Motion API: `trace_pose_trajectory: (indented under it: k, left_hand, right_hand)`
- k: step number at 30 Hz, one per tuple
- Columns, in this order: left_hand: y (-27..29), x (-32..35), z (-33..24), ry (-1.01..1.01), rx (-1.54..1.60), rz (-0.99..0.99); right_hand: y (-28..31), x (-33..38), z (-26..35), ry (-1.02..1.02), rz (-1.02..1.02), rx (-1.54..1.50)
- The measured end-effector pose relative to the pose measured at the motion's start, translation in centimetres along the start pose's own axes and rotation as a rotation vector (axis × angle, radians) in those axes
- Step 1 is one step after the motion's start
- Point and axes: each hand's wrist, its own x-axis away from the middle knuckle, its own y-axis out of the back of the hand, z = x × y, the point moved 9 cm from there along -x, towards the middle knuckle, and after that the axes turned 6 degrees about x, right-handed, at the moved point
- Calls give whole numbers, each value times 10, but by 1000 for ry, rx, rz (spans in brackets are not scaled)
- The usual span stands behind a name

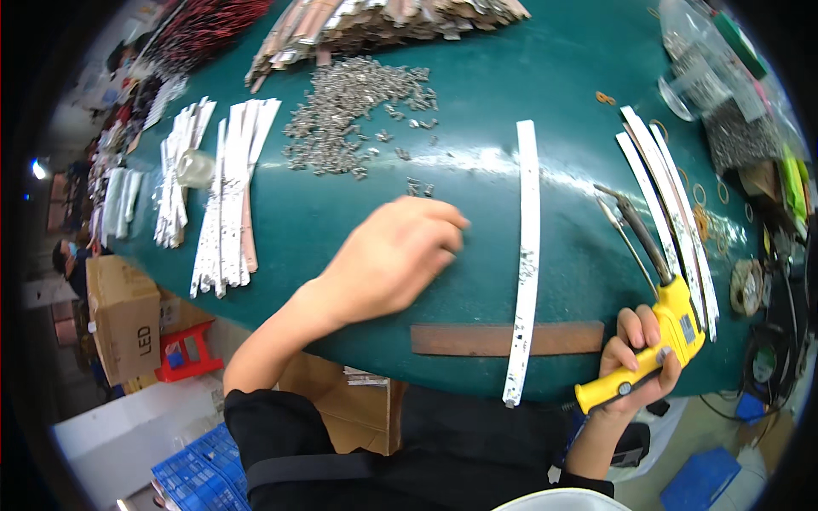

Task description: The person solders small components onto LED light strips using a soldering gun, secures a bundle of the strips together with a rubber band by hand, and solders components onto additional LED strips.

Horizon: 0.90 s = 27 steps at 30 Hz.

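Observation:
My right hand (pixel 641 353) grips a yellow soldering gun (pixel 673 328) by its handle. The gun's dark barrel and thin metal feed tube point up and away over the table. My left hand (pixel 396 255) hovers with curled fingers between a few small metal pieces (pixel 416 186) and a long white strip (pixel 527 221). Whether anything small sits in those fingers is hidden. Dark marks dot the strip's lower half. It lies lengthwise away from me, its near end crossing over a brown wooden bar (pixel 460 339) at the table's front edge.
Beyond my left hand spreads a heap of small metal parts (pixel 341 111). Bundled white strips (pixel 228 196) lie at the left, several more (pixel 660 187) at the right. A large strip stack (pixel 383 21) is at the back. Rubber bands (pixel 700 217) and bagged parts (pixel 741 132) line the right side.

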Motion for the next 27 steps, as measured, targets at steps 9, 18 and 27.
trace_pose_trajectory:
  k: [9,18,27]
  left_hand:
    - [-71,-17,-41,-319,90,59]
    - [-43,-6,-43,-315,214,-150]
    - [-30,-8,-7,-56,336,-197]
  right_hand:
    - [5,2,5,44,-61,-9]
    - [-4,-6,-1,-5,31,31]
    - [0,-3,4,-19,24,92]
